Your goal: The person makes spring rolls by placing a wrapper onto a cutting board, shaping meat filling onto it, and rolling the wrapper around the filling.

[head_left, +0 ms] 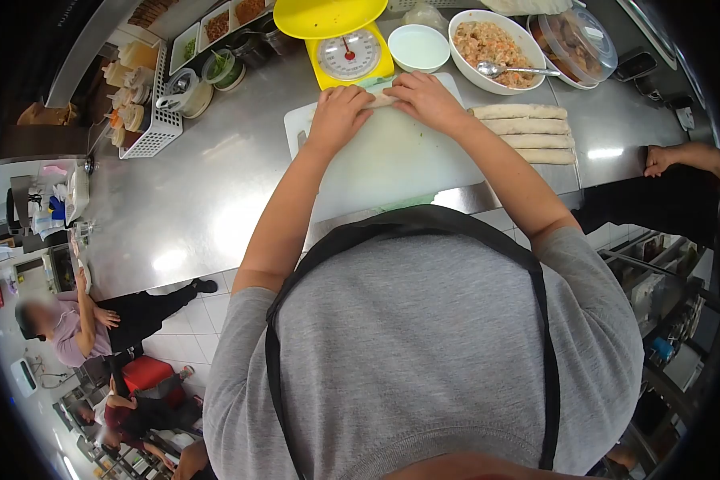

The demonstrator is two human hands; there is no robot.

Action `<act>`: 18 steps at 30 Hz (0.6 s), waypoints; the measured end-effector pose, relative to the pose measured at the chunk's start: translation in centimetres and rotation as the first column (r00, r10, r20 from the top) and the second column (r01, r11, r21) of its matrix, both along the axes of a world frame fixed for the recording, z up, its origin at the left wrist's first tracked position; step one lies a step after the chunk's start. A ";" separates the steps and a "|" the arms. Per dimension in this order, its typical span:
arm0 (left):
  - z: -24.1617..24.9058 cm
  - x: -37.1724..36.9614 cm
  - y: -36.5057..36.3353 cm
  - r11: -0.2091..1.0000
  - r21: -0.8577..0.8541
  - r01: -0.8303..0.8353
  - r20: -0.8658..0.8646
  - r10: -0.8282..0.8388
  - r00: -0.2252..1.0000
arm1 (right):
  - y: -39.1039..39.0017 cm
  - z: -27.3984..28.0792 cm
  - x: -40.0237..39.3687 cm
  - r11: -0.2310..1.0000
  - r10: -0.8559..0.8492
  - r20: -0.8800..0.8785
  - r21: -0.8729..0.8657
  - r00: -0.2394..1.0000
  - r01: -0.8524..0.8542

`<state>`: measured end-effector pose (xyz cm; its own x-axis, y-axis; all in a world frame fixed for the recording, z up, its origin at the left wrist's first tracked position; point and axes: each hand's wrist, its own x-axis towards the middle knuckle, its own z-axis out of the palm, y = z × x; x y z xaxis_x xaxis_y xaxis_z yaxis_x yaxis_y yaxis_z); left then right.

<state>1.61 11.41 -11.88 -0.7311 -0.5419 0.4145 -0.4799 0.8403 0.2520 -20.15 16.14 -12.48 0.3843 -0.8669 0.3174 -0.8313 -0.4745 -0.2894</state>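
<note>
A short pale roll (381, 99) lies at the far edge of the white cutting board (384, 164), partly covered by my hands. My left hand (342, 118) curls over its left end, fingers bent and pressed on it. On its right end rests my right hand (426, 100), its fingers closed over the roll. Several long pale rolls (528, 128) lie side by side to the right of the board. Beyond my right hand stands a white bowl of chopped filling (494, 46) with a metal spoon (516, 70).
A yellow scale (349, 54) stands behind the board, beside a small bowl of whitish liquid (418, 48). At the left are a white basket of bottles (156, 112) and cups. A covered container (572, 44) is back right. Other people stand left and right.
</note>
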 end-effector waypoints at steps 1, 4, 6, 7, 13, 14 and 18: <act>-0.3 0.0 -0.4 1.000 -0.002 0.002 -0.002 -0.002 1.000 | 0.1 0.3 0.1 1.000 0.003 -0.001 -0.019 1.000 -0.003; -0.3 -0.1 -1.3 1.000 0.012 0.015 0.006 -0.015 1.000 | -0.2 0.4 0.4 1.000 -0.014 0.070 -0.023 0.997 0.015; 0.2 -0.1 -1.7 0.994 0.107 -0.006 0.042 0.002 0.999 | -0.8 0.3 0.4 0.999 -0.020 0.062 0.031 0.998 0.018; 0.5 -0.1 -1.7 0.994 0.105 -0.008 0.043 0.004 0.999 | -1.2 0.2 0.3 0.996 -0.027 0.054 0.086 0.998 0.022; 0.6 -0.4 -2.0 0.969 0.243 -0.045 0.029 0.039 0.999 | -2.4 0.7 -0.4 0.978 0.043 0.158 0.193 0.986 -0.073; 0.7 -0.3 -1.8 0.959 0.282 -0.036 0.007 0.035 0.999 | -2.1 1.0 -0.4 0.978 0.042 0.156 0.193 0.987 -0.072; 1.3 0.0 -0.2 0.939 0.344 -0.021 -0.010 0.026 1.000 | -0.2 1.2 -0.1 0.974 0.008 0.195 0.222 0.981 -0.052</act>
<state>1.63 11.22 -10.60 -0.7121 -0.6699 0.2100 -0.4925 0.6899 0.5306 -20.24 15.90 -11.29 0.3621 -0.9135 0.1855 -0.7360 -0.4023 -0.5445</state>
